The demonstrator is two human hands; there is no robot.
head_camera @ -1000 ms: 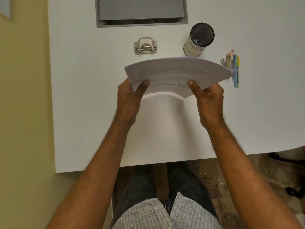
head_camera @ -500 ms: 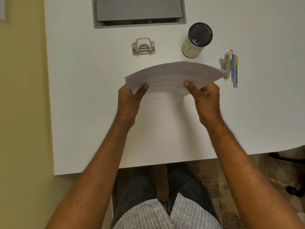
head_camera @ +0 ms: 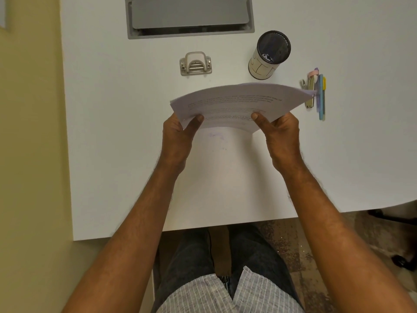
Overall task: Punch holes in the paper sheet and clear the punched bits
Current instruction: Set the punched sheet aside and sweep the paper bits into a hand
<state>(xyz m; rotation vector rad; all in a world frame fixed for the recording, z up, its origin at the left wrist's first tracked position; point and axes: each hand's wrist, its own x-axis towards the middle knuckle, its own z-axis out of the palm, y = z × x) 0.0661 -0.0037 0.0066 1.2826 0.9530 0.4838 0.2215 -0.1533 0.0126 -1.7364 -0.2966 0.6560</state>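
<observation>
A white paper sheet (head_camera: 237,102) with printed lines hangs bowed above the white desk (head_camera: 112,132). My left hand (head_camera: 178,134) pinches its near left edge, thumb on top. My right hand (head_camera: 279,134) pinches its near right edge the same way. A metal hole punch (head_camera: 195,63) sits on the desk beyond the sheet, a little left of its middle, apart from both hands.
A dark mesh pen cup (head_camera: 269,55) stands at the back right. A stapler and several pens (head_camera: 314,93) lie to the right, partly behind the sheet's corner. A grey cable hatch (head_camera: 189,16) is set in the desk's far side. The desk's near edge is above my lap.
The sheet has tilted flatter and looks narrower from above, and both hands have shifted slightly toward the far side of the desk. The grip is unchanged.
</observation>
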